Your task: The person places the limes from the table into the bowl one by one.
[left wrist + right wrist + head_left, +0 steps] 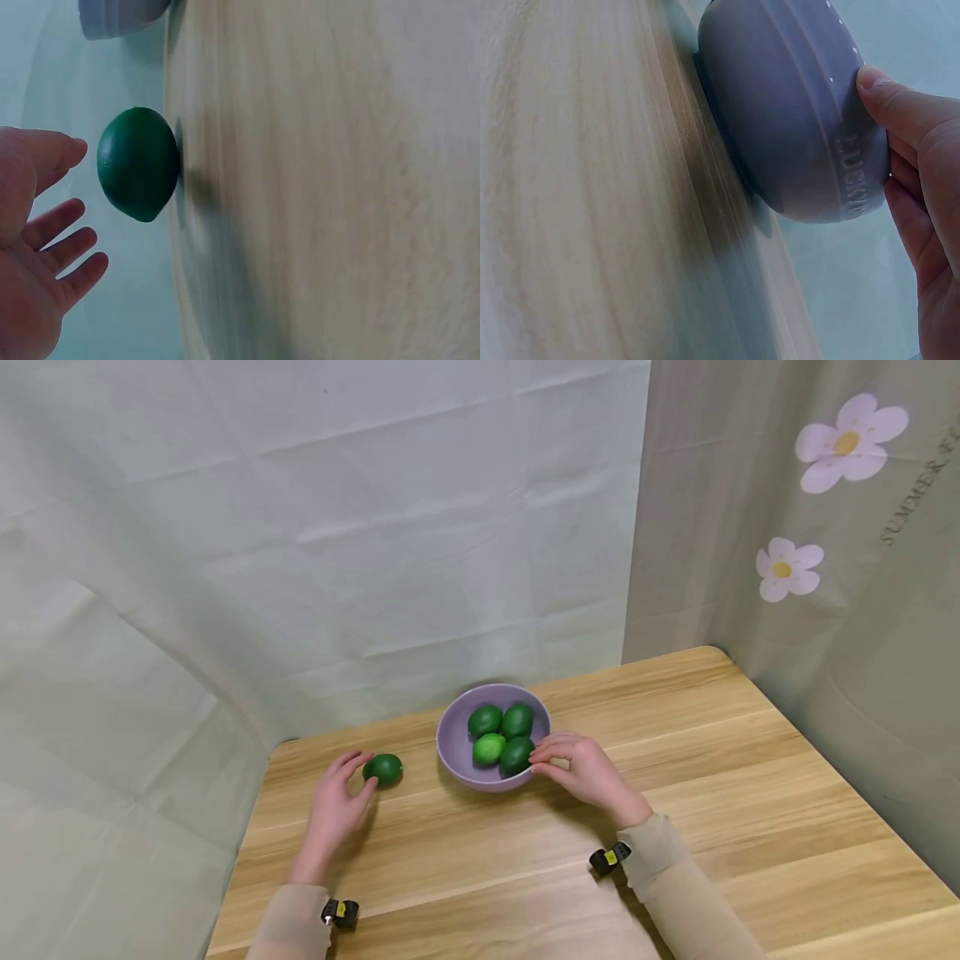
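A dark green lime [383,769] lies on the table left of a purple bowl [453,752]. My left hand [339,806] is beside it, thumb and fingers apart; in the left wrist view a gap shows between the fingertips and the lime [139,163]. Inside the bowl sit a bright green lime [489,749] and several dark green ones, one of them [516,755] close to my right fingertips. My right hand [583,768] pinches the bowl's right rim, with the thumb on the outer wall in the right wrist view, where raised letters mark the bowl [795,127].
The wooden table [465,877] ends at the back against a pale hanging cloth [420,543]. A grey-brown curtain [705,527] with printed flowers hangs on the right. Each sleeve carries a small black wrist camera [610,858] at the cuff.
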The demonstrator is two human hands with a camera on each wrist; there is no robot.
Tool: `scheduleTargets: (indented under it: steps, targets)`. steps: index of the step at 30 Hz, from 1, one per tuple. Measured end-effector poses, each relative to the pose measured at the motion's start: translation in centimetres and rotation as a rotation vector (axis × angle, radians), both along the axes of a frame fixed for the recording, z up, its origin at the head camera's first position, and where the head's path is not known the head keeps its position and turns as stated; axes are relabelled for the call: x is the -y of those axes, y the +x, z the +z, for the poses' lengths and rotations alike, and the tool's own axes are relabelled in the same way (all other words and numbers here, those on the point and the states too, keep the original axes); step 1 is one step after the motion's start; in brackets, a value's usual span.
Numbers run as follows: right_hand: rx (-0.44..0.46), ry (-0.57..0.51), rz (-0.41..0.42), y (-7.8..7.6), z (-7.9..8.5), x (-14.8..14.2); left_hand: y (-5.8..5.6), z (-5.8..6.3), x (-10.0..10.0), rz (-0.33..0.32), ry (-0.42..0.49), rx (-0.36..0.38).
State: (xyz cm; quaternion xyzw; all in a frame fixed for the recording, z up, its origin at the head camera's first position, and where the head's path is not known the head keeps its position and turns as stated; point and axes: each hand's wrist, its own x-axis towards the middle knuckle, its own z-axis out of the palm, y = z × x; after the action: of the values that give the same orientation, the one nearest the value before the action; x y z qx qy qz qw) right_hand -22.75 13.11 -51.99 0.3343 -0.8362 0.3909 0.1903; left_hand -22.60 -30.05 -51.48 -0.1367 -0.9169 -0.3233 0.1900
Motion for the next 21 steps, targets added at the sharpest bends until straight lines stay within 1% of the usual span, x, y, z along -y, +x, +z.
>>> scheduleTargets:
  steps: [8,21]
  targets:
    - [-0.002,-0.001,0.003,0.0,0.2,0.2,-0.9,-0.4,-0.1,-0.033,-0.067,0.053]
    - [-0.004,-0.011,0.0,-0.2,-0.3,0.0,-2.1,-1.0,-0.5,-0.055,-0.118,0.108]
